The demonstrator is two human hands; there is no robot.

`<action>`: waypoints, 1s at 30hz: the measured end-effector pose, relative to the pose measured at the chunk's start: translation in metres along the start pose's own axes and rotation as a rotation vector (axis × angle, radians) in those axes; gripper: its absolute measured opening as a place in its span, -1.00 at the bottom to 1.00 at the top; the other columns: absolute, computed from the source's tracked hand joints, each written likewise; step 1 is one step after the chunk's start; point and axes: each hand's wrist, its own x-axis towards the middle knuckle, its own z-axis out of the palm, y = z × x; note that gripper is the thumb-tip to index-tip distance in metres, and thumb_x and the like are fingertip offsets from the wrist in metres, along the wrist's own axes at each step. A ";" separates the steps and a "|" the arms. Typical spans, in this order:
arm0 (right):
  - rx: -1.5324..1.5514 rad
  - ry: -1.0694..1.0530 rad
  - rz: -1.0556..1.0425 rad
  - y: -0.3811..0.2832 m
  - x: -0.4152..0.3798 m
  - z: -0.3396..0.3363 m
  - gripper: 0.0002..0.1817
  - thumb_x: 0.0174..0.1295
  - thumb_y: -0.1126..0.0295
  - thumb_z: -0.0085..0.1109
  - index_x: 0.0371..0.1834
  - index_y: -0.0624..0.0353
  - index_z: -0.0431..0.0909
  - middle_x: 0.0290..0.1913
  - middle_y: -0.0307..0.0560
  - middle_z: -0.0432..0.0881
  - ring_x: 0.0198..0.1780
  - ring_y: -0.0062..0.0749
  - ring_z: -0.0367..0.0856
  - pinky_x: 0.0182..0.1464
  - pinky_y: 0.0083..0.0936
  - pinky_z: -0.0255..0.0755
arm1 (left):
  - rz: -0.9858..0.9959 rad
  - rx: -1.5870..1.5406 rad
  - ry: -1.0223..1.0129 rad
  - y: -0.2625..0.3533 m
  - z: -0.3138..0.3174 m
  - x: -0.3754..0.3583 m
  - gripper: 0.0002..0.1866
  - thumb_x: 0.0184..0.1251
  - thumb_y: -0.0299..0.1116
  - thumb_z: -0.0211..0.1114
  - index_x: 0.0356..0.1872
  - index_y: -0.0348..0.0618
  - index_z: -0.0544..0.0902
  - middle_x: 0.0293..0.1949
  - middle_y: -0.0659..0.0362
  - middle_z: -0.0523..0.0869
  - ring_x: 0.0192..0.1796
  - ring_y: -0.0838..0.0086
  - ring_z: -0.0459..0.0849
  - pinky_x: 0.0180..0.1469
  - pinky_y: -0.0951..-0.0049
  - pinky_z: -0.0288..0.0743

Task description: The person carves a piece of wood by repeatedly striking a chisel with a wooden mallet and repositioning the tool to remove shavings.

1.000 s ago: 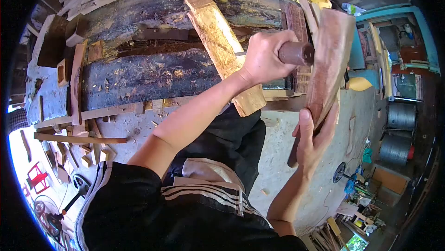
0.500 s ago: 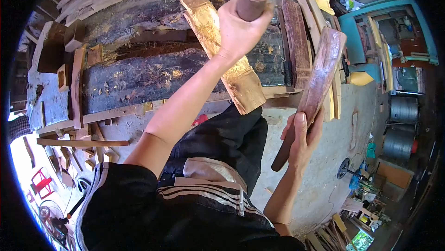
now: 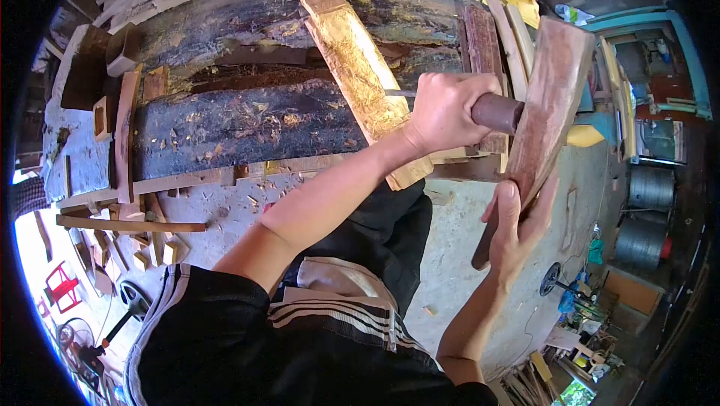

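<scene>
Left hand (image 3: 442, 110) fingers clamped on a chisel handle (image 3: 496, 112) butting the upright reddish wooden mallet (image 3: 547, 106), long axis near vertical, lower shaft gripped by right hand (image 3: 517, 237) above the dark log (image 3: 240, 125).

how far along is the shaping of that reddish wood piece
Done: wood chips litter the floor, and the reddish wood piece already looks roughly curved. In hand: the right hand props the piece upright by its lower end, while the left hand presses a dark-handled tool against its face. Left: the surface looks rough, so probably more trimming and smoothing; how much, I can't tell.
</scene>
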 end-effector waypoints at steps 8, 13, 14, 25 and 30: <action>0.052 -0.016 -0.045 0.005 -0.004 0.001 -0.43 0.37 0.34 0.11 0.37 0.39 0.26 -0.32 -0.08 0.55 -0.52 -0.52 0.47 -0.47 -0.59 0.46 | -0.022 -0.029 -0.001 -0.003 -0.011 0.003 -0.75 -0.09 -0.49 0.53 -0.34 -0.18 0.68 -0.46 0.09 0.70 -0.42 0.34 0.75 -0.31 0.41 0.57; 0.173 -0.162 0.029 0.014 -0.008 0.008 -0.28 0.35 0.20 0.29 0.48 0.30 0.24 -0.32 -0.18 0.55 -0.52 -0.65 0.44 -0.54 -0.66 0.34 | -0.185 -0.235 0.236 -0.008 -0.042 0.025 -0.86 0.02 -0.46 0.45 -0.40 -0.22 0.67 -0.51 0.19 0.74 -0.49 0.54 0.70 -0.42 0.46 0.57; 0.253 -0.131 0.048 0.016 -0.011 0.009 -0.30 0.36 0.20 0.26 0.46 0.30 0.24 -0.36 -0.19 0.53 -0.54 -0.64 0.44 -0.56 -0.65 0.34 | -0.280 -0.310 0.295 -0.011 -0.053 0.030 -0.87 0.07 -0.45 0.44 -0.44 -0.23 0.64 -0.54 0.21 0.71 -0.52 0.60 0.65 -0.45 0.49 0.52; 0.160 -0.067 0.083 0.029 -0.017 0.006 -0.43 0.47 0.16 0.10 0.42 0.19 0.25 -0.45 -0.15 0.49 -0.58 -0.55 0.44 -0.58 -0.60 0.34 | -0.335 -0.301 0.363 -0.016 -0.051 0.036 -0.85 0.05 -0.43 0.43 -0.37 -0.22 0.66 -0.50 0.18 0.74 -0.47 0.54 0.68 -0.38 0.46 0.59; 0.173 0.056 0.069 0.027 -0.009 0.002 -0.39 0.48 0.07 0.03 0.45 0.17 0.21 -0.42 -0.06 0.51 -0.57 -0.45 0.48 -0.58 -0.58 0.39 | -0.106 -0.060 0.248 -0.012 -0.029 0.021 -0.78 -0.02 -0.42 0.51 -0.36 -0.22 0.65 -0.45 0.12 0.73 -0.44 0.40 0.73 -0.34 0.43 0.58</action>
